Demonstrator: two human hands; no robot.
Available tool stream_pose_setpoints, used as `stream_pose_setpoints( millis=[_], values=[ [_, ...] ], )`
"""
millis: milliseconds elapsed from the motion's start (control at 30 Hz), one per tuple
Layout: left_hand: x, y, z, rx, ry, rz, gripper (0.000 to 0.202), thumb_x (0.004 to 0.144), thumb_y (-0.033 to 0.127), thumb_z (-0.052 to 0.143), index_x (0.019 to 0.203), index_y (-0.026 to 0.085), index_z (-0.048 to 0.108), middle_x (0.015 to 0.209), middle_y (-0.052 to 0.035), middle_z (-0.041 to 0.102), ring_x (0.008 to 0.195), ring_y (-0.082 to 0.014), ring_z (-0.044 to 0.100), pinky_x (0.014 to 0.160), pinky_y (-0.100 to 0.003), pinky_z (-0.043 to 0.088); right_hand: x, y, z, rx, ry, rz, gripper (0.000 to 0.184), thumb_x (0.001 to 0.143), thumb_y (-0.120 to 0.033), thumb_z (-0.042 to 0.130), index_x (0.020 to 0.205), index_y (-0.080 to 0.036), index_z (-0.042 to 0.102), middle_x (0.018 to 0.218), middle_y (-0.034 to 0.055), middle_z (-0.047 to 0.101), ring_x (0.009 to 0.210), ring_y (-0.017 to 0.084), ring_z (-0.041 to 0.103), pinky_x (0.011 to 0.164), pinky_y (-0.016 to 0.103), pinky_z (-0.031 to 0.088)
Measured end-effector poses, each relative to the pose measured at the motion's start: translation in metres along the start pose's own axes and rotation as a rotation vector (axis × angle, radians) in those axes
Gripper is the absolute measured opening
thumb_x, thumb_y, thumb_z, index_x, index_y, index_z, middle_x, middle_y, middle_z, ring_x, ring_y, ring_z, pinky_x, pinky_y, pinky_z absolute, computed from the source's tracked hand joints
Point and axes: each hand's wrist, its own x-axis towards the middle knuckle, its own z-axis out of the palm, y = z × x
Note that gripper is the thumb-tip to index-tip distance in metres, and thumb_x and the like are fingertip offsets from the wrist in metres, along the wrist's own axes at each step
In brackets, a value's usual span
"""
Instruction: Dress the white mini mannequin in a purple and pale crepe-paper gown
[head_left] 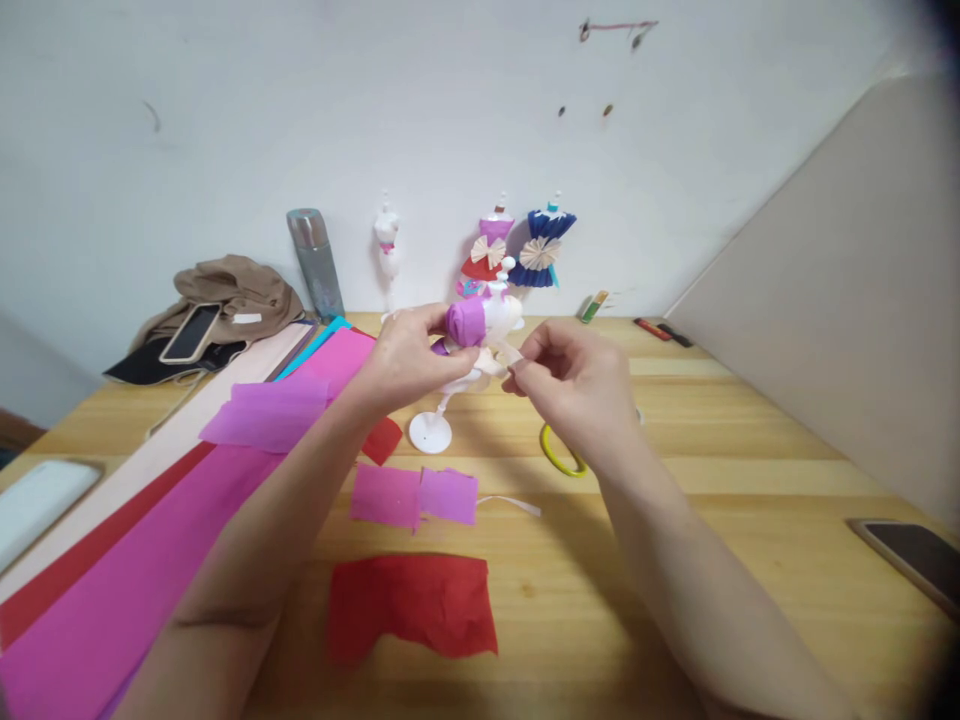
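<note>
A small white dress-form mannequin tilts over the table on its round-based stand. Purple crepe paper wraps part of its torso. My left hand is closed around the form from the left, thumb and fingers pressing on the purple paper. At the form's right side, my right hand pinches a thin, pale translucent strip that reaches the torso; it looks like tape. Below lie pink and purple paper rectangles, a larger red crepe piece and a narrow white strip.
Behind stand a bare-looking form and two dressed ones, one purple-and-red, one blue. Long crepe sheets cover the left side. A yellow ring, likely scissor handles, lies right; a phone sits at the edge.
</note>
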Motion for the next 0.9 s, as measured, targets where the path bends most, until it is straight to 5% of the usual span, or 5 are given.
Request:
stream_pose_setpoints(
  millis=[267, 400, 500, 733, 900],
  values=[
    [0.001, -0.002, 0.002, -0.069, -0.039, -0.008, 0.023, 0.066, 0.021, 0.061, 0.084, 0.011, 0.070, 0.078, -0.0034, 0.069, 0.073, -0.0155, 0.060, 0.067, -0.027, 0.047, 0.003, 0.010, 0.000, -0.014, -0.004, -0.069, 0.010, 0.077, -0.021, 0.060, 0.085, -0.022, 0.066, 0.059, -0.0024, 0.057, 0.050, 0.014, 0.050, 0.049, 0.029, 0.037],
    [0.002, -0.003, 0.002, -0.092, -0.044, -0.013, 0.022, 0.065, 0.020, 0.060, 0.083, 0.012, 0.069, 0.077, -0.0024, 0.068, 0.071, -0.0139, 0.059, 0.066, -0.026, 0.046, 0.003, 0.006, 0.000, -0.082, -0.082, -0.068, 0.010, 0.081, -0.024, 0.061, 0.072, -0.021, 0.065, 0.055, -0.0024, 0.055, 0.050, 0.013, 0.046, 0.049, 0.028, 0.033],
    [0.002, -0.003, 0.002, -0.098, -0.053, -0.006, 0.020, 0.065, 0.019, 0.060, 0.082, 0.012, 0.068, 0.073, -0.0005, 0.066, 0.067, -0.0120, 0.055, 0.064, -0.025, 0.044, 0.004, 0.002, -0.002, -0.109, -0.023, -0.121, 0.015, 0.079, -0.020, 0.061, 0.065, -0.021, 0.062, 0.058, -0.0011, 0.056, 0.054, 0.013, 0.048, 0.051, 0.028, 0.035],
    [0.003, -0.008, 0.006, -0.095, -0.033, 0.038, 0.014, 0.067, 0.021, 0.062, 0.079, 0.013, 0.066, 0.067, 0.0014, 0.059, 0.061, -0.0095, 0.048, 0.054, -0.023, 0.038, 0.000, -0.002, 0.002, -0.051, 0.047, -0.221, 0.013, 0.080, -0.019, 0.062, 0.067, -0.022, 0.065, 0.072, 0.0026, 0.062, 0.067, 0.017, 0.058, 0.057, 0.030, 0.043],
    [0.007, -0.028, 0.018, -0.096, 0.030, 0.049, 0.018, 0.071, 0.024, 0.063, 0.085, 0.013, 0.068, 0.072, -0.0001, 0.064, 0.066, -0.0119, 0.055, 0.062, -0.025, 0.044, 0.000, 0.006, 0.013, 0.012, 0.068, -0.220, 0.013, 0.083, -0.020, 0.060, 0.071, -0.022, 0.065, 0.078, 0.0034, 0.068, 0.075, 0.019, 0.063, 0.066, 0.034, 0.050]
  ],
)
